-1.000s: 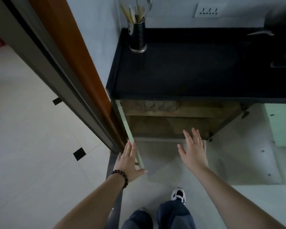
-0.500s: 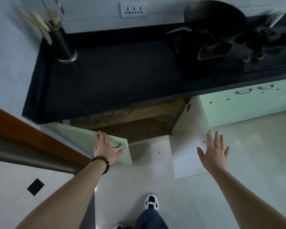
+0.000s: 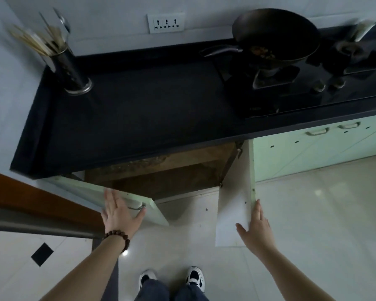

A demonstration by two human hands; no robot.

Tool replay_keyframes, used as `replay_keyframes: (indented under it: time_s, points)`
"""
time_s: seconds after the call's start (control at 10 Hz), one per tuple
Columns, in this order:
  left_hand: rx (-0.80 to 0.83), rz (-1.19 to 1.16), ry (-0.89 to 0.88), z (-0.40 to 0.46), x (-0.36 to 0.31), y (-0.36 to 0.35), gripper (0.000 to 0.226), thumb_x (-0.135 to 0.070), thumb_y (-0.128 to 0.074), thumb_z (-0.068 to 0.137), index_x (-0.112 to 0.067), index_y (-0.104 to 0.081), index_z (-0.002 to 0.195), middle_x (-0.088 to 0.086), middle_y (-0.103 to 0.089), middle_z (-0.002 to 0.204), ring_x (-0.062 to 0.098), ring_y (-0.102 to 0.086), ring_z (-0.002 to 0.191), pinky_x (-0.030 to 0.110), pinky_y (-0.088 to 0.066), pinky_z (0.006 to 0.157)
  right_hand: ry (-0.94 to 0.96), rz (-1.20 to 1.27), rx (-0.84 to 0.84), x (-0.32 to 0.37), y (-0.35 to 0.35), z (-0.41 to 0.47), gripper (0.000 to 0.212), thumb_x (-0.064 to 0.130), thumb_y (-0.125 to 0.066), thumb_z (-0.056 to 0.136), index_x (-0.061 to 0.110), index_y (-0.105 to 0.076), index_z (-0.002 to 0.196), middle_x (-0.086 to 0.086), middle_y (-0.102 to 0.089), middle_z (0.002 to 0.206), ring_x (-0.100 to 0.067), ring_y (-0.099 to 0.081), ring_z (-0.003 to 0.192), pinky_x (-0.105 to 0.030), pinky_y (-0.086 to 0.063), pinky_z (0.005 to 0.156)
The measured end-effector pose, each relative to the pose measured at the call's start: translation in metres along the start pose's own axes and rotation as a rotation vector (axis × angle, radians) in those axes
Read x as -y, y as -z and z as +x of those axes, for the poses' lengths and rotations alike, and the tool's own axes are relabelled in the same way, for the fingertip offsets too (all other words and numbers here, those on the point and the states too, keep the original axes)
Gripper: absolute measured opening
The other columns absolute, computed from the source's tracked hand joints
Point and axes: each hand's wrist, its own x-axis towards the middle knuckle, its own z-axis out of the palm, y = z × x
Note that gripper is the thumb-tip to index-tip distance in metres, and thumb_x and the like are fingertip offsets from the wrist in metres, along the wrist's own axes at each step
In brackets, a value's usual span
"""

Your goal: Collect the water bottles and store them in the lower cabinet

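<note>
The lower cabinet (image 3: 172,170) under the black counter stands with both pale green doors swung out; its brown inside looks dark and I see no bottles in it. My left hand (image 3: 119,213), fingers spread, lies flat on the outer face of the left door (image 3: 91,192) beside its metal handle. My right hand (image 3: 255,229), also flat and spread, rests against the outer edge of the right door (image 3: 234,209). No water bottle is in view.
On the black counter (image 3: 150,109) stand a utensil holder (image 3: 72,72) at the left and a wok (image 3: 276,35) on a stove at the right. Shut green cabinets (image 3: 313,148) lie to the right, a brown door frame (image 3: 30,198) to the left. My feet stand on pale floor tiles.
The view has swung right and back. The left door has come partway round towards the cabinet under my left hand. My right hand has moved onto the right door's edge.
</note>
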Motion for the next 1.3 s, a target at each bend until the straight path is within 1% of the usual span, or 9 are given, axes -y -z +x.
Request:
replay_keyframes:
  time_s: [0.1,0.2,0.3,0.5,0.6,0.8,0.9,1.2,1.3]
  points:
    - [-0.009,-0.092,0.138,-0.012,0.005,-0.010,0.126,-0.070,-0.061,0.074,-0.006,0.017,0.149,0.014,0.017,0.159,0.028,0.012,0.147,0.051,-0.005,0.118,0.060,0.042,0.070,0.025,-0.014,-0.004,0.101,0.046,-0.057,0.089,0.007,0.013,0.150,-0.004,0.007,0.161,-0.023,-0.006,0.148,-0.041,-0.014,0.120]
    - [0.084,-0.097,0.132,-0.009,0.008,-0.017,0.130,-0.073,-0.061,0.071,-0.008,0.021,0.148,0.011,0.021,0.158,0.027,0.015,0.147,0.051,-0.005,0.119,0.133,0.130,0.121,0.058,-0.027,-0.004,0.106,0.051,-0.063,0.083,0.012,0.009,0.151,-0.001,0.002,0.162,-0.024,-0.012,0.147,-0.045,-0.018,0.118]
    - [0.151,-0.111,0.093,0.002,0.008,-0.019,0.131,-0.071,-0.064,0.070,-0.008,0.020,0.148,0.010,0.019,0.159,0.026,0.012,0.147,0.050,-0.005,0.119,0.214,0.159,0.173,0.091,-0.034,0.001,0.113,0.057,-0.065,0.078,0.018,0.013,0.151,0.003,0.004,0.161,-0.024,-0.014,0.147,-0.048,-0.023,0.116]
    - [0.192,-0.051,0.021,0.018,0.006,-0.017,0.127,-0.066,-0.064,0.074,-0.005,0.019,0.148,0.011,0.015,0.160,0.026,0.008,0.148,0.049,-0.005,0.119,0.246,0.184,0.274,0.142,-0.044,0.027,0.119,0.054,-0.067,0.079,0.017,0.023,0.147,0.002,0.022,0.158,-0.019,0.006,0.148,-0.044,-0.014,0.120]
    - [0.211,-0.078,0.006,0.030,0.002,-0.017,0.125,-0.065,-0.063,0.076,-0.006,0.022,0.148,0.010,0.020,0.159,0.025,0.012,0.147,0.050,-0.004,0.119,0.209,0.172,0.309,0.165,-0.045,0.046,0.117,0.050,-0.066,0.081,0.018,0.026,0.146,0.003,0.027,0.156,-0.017,0.011,0.147,-0.044,-0.011,0.120]
    - [0.263,-0.103,-0.010,0.065,-0.014,-0.007,0.120,-0.062,-0.060,0.081,-0.008,0.025,0.147,0.006,0.029,0.156,0.023,0.018,0.146,0.052,-0.002,0.117,0.219,0.161,0.300,0.194,-0.052,0.076,0.112,0.046,-0.064,0.085,0.017,0.025,0.146,0.002,0.030,0.155,-0.014,0.020,0.145,-0.046,-0.008,0.120]
    - [0.254,-0.127,0.004,0.090,-0.023,0.002,0.114,-0.060,-0.057,0.084,-0.011,0.024,0.147,0.002,0.027,0.157,0.022,0.017,0.147,0.052,-0.002,0.118,0.215,0.104,0.284,0.207,-0.057,0.089,0.108,0.048,-0.061,0.086,0.013,0.019,0.148,-0.002,0.029,0.156,-0.016,0.022,0.144,-0.047,-0.003,0.120]
    - [0.251,-0.128,-0.004,0.105,-0.030,0.002,0.110,-0.056,-0.057,0.086,-0.013,0.023,0.148,0.003,0.024,0.158,0.023,0.015,0.147,0.052,-0.001,0.118,0.184,0.126,0.276,0.235,-0.045,0.122,0.103,0.048,-0.058,0.088,0.014,0.018,0.149,-0.001,0.025,0.157,-0.016,0.019,0.145,-0.049,-0.006,0.119]
    - [0.188,-0.035,-0.094,0.096,-0.040,0.003,0.102,-0.055,-0.052,0.089,-0.013,0.019,0.150,0.007,0.017,0.160,0.024,0.013,0.147,0.050,-0.003,0.117,0.191,0.088,0.244,0.221,-0.042,0.117,0.097,0.045,-0.055,0.091,0.019,0.018,0.150,0.003,0.022,0.158,-0.016,0.017,0.146,-0.049,-0.004,0.119]
